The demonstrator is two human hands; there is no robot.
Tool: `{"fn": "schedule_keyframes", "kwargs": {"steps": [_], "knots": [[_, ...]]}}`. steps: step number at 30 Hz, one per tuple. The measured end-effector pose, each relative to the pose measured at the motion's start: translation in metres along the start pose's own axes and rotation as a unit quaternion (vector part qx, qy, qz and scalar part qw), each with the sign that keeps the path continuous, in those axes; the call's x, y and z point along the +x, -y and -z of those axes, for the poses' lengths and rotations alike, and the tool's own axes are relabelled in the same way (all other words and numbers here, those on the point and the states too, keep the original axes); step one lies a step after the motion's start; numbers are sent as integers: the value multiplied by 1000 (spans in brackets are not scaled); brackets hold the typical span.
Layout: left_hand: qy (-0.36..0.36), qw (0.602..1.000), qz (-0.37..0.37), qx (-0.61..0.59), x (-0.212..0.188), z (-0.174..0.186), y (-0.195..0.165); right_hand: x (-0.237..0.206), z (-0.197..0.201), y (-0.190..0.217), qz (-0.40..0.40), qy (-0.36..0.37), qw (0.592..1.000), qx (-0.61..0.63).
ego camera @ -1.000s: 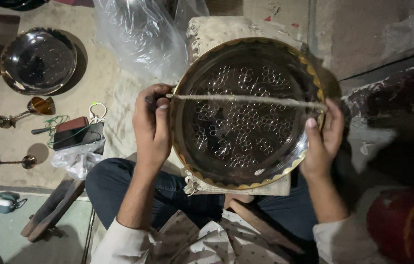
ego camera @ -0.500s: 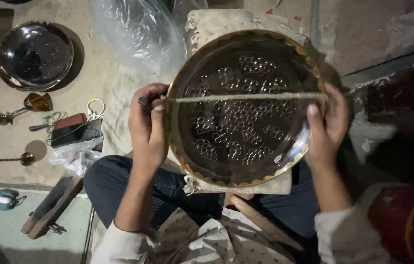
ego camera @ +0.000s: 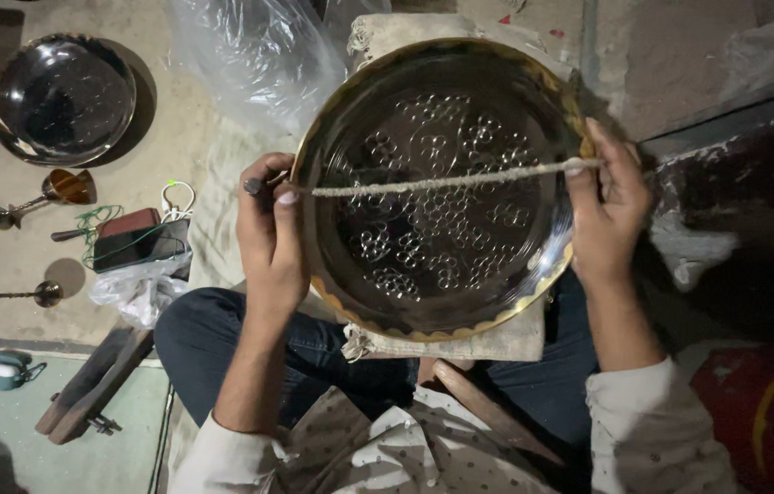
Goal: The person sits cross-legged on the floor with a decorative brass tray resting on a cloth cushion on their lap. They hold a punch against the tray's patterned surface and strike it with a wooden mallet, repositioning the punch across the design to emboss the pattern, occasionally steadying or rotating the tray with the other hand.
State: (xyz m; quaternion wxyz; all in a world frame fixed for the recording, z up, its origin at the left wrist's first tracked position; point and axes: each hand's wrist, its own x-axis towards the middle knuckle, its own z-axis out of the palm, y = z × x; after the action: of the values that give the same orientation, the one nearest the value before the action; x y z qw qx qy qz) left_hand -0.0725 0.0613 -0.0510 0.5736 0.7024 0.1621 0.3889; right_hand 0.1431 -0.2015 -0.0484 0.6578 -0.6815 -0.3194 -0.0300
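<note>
I read the brass tray (ego camera: pixel 437 187) as rigid, fairly heavy and slick where polished; its embossed face dents easily, so I would grip it at the rim. It rests on a folded cloth (ego camera: pixel 488 340) over the lap, between the 2 hands. The thin cord (ego camera: pixel 442 181) is limp, stretched across the tray. Left hand (ego camera: pixel 270 233) clenches 1 cord end plus a dark tool; right hand (ego camera: pixel 608 206) pinches the other end at the rim.

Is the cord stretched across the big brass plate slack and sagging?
No. The cord runs taut and nearly straight across the plate, pulled between the left hand and the right hand.
</note>
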Motion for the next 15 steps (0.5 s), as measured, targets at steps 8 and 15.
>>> {"fn": "schedule_keyframes", "kwargs": {"steps": [8,15], "knots": [[22,1000,-11,11,3,-3,-2,8,4,-4,-28,28,999,11],[61,998,-27,17,9,1,-7,-26,23,-6,-10,-17,1000,7]]}}
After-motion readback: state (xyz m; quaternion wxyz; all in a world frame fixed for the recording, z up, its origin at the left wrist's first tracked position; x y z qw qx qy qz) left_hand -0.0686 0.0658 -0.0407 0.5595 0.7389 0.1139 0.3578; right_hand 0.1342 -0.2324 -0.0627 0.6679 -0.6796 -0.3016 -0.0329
